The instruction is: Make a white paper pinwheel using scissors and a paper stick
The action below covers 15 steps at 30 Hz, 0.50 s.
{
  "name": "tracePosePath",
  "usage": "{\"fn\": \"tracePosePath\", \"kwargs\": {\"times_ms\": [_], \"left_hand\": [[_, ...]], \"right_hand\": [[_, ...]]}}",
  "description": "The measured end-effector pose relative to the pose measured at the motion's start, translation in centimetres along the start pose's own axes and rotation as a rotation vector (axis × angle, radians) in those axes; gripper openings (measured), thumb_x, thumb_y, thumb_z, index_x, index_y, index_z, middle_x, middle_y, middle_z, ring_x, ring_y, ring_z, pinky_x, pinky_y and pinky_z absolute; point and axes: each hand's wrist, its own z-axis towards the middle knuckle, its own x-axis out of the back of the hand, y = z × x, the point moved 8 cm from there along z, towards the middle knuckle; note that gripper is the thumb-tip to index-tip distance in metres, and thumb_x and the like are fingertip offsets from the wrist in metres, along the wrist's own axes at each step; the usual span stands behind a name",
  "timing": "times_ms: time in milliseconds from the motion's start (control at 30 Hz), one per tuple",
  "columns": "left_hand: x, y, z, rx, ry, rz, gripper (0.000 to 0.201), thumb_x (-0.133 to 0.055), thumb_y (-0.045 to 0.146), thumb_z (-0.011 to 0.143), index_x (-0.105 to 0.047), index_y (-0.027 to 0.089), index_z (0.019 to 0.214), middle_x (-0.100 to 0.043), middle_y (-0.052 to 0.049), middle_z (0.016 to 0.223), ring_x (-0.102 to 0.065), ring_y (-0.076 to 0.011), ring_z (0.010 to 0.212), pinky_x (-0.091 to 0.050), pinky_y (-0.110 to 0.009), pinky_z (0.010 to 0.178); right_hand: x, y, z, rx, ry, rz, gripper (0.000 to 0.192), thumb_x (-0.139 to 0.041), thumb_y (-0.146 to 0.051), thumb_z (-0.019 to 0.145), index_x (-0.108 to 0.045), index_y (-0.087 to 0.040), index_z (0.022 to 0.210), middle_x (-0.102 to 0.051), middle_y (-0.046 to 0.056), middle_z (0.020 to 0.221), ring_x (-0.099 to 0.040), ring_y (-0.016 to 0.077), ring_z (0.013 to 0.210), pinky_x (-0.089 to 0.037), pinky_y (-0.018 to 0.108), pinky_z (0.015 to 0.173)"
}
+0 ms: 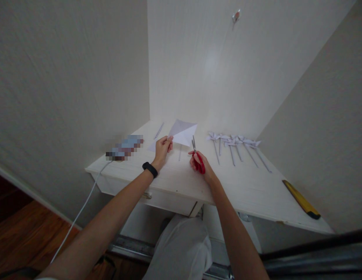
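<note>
My left hand [162,149] pinches the near corner of a folded white paper square [183,132] and lifts it a little above the white desk [250,190]. A black band sits on that wrist. My right hand [201,165] grips red-handled scissors [196,155], whose blades point up toward the paper's lower edge, just short of it. Thin white sticks [159,130] lie on the desk under and behind the paper.
A row of several white paper pinwheels on sticks [235,147] lies to the right. A yellow and black utility knife [301,199] rests near the desk's right edge. A blurred device [124,147] with a white cable [81,210] sits at the left. Walls close in on three sides.
</note>
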Motion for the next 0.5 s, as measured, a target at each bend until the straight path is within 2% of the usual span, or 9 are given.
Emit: {"fn": "tracePosePath", "kwargs": {"times_ms": [133, 300, 500], "left_hand": [[-0.02, 0.71, 0.0, -0.048, -0.003, 0.04, 0.045, -0.058, 0.05, 0.08, -0.046, 0.016, 0.053, -0.042, 0.004, 0.044, -0.033, -0.0054, 0.04, -0.022, -0.021, 0.04], [0.22, 0.6, 0.09, -0.042, 0.029, -0.012, 0.043, -0.06, 0.047, 0.08, -0.046, 0.016, 0.053, -0.043, 0.004, 0.045, -0.033, -0.005, 0.039, -0.022, -0.021, 0.04], [-0.08, 0.66, 0.11, -0.039, -0.001, -0.036, 0.043, -0.061, 0.046, 0.079, -0.046, 0.016, 0.053, -0.043, 0.004, 0.045, -0.032, -0.0044, 0.039, -0.022, -0.021, 0.039]], "right_hand": [[-0.35, -0.21, -0.16, -0.004, -0.048, 0.042, 0.025, -0.048, -0.044, 0.085, -0.049, -0.021, 0.094, -0.041, -0.007, 0.054, -0.038, 0.0093, 0.045, -0.029, 0.022, 0.044], [-0.63, -0.66, -0.29, 0.022, -0.085, 0.041, 0.026, -0.047, -0.045, 0.085, -0.049, -0.021, 0.096, -0.042, -0.005, 0.058, -0.04, 0.0106, 0.05, -0.032, 0.023, 0.047], [-0.4, -0.43, -0.12, -0.006, -0.024, -0.016, 0.029, -0.051, -0.047, 0.081, -0.047, -0.021, 0.094, -0.04, -0.007, 0.056, -0.041, 0.0107, 0.049, -0.04, 0.024, 0.048]]}}
